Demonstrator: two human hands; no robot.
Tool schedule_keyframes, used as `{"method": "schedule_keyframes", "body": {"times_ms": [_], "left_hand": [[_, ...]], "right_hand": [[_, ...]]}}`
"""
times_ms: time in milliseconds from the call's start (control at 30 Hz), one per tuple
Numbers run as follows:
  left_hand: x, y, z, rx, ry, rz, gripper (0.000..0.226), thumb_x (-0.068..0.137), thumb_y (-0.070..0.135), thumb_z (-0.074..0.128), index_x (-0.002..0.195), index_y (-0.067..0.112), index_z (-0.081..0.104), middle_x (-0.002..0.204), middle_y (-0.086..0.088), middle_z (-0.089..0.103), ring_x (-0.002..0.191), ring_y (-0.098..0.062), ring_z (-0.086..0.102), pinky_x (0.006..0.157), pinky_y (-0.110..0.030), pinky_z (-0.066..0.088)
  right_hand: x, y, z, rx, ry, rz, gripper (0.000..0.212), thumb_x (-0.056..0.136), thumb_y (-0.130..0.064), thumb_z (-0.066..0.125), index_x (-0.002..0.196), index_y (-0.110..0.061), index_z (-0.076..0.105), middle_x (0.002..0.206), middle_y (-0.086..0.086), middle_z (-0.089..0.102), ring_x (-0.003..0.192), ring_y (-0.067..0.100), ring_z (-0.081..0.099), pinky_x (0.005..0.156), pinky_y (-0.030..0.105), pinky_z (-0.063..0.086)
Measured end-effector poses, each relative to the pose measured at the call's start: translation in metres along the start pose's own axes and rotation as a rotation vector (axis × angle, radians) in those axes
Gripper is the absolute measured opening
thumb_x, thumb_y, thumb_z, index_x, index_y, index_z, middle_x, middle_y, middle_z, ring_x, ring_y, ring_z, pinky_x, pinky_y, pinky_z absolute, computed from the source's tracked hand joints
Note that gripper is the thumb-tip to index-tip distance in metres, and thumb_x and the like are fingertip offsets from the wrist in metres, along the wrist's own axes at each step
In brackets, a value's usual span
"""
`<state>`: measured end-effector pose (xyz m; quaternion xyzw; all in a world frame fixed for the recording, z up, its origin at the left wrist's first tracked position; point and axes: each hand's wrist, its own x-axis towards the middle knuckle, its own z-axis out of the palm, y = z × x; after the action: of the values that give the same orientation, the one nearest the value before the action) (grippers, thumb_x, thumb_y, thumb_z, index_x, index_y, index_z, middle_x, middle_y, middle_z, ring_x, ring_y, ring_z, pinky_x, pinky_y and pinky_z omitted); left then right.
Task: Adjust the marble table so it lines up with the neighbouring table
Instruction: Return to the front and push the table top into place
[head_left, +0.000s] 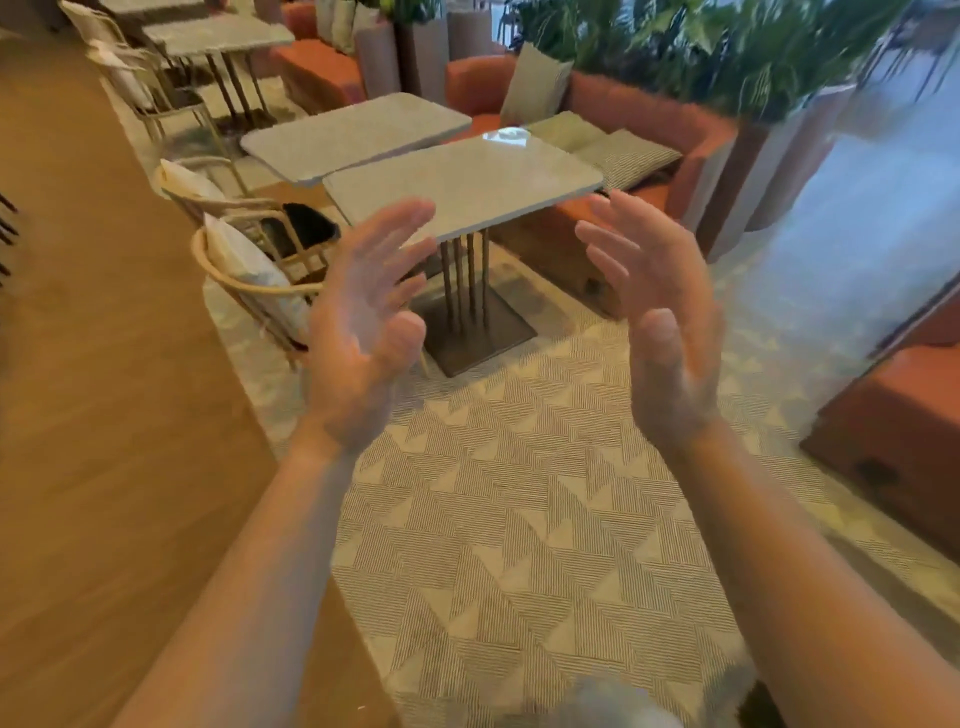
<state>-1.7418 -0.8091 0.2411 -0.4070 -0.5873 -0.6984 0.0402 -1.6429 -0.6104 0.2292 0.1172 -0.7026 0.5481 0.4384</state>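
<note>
The marble table (467, 179) stands ahead of me on thin metal legs and a dark square base (478, 332). Its grey top sits skewed against the neighbouring table (353, 135) just behind it to the left, and the two tops overlap at one corner in this view. My left hand (363, 332) and my right hand (660, 322) are raised in front of the table's near edge, palms facing each other, fingers spread. Neither hand touches the table or holds anything.
Two wicker chairs (249, 260) with pale cushions stand left of the tables. An orange sofa (649, 156) with cushions runs behind and to the right, with planters behind it. A wooden wall (104, 415) flanks my left. An orange seat (893, 431) sits at right. Patterned carpet (519, 493) lies underfoot.
</note>
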Motion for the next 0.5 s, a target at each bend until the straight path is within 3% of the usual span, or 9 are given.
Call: {"method": "schedule_keyframes", "body": {"times_ms": [267, 500], "left_hand": [[0.136, -0.128, 0.091, -0.003, -0.056, 0.003, 0.068, 0.082, 0.085, 0.064, 0.140, 0.050, 0.057, 0.158, -0.009, 0.055, 0.145, -0.032, 0.059, 0.121, -0.060, 0.044], [0.243, -0.214, 0.158, 0.031, 0.033, -0.021, 0.072, 0.081, 0.085, 0.065, 0.142, 0.047, 0.056, 0.159, -0.008, 0.055, 0.147, -0.032, 0.058, 0.121, -0.059, 0.045]], "right_hand": [[0.092, 0.149, -0.100, -0.109, 0.013, 0.004, 0.092, 0.099, -0.078, 0.051, 0.152, -0.002, 0.047, 0.156, 0.023, 0.055, 0.144, 0.038, 0.059, 0.121, 0.059, 0.049], [0.201, 0.269, -0.175, -0.038, -0.061, 0.064, 0.103, 0.098, -0.078, 0.052, 0.152, 0.009, 0.047, 0.154, 0.025, 0.056, 0.144, 0.038, 0.058, 0.120, 0.065, 0.047]]}}
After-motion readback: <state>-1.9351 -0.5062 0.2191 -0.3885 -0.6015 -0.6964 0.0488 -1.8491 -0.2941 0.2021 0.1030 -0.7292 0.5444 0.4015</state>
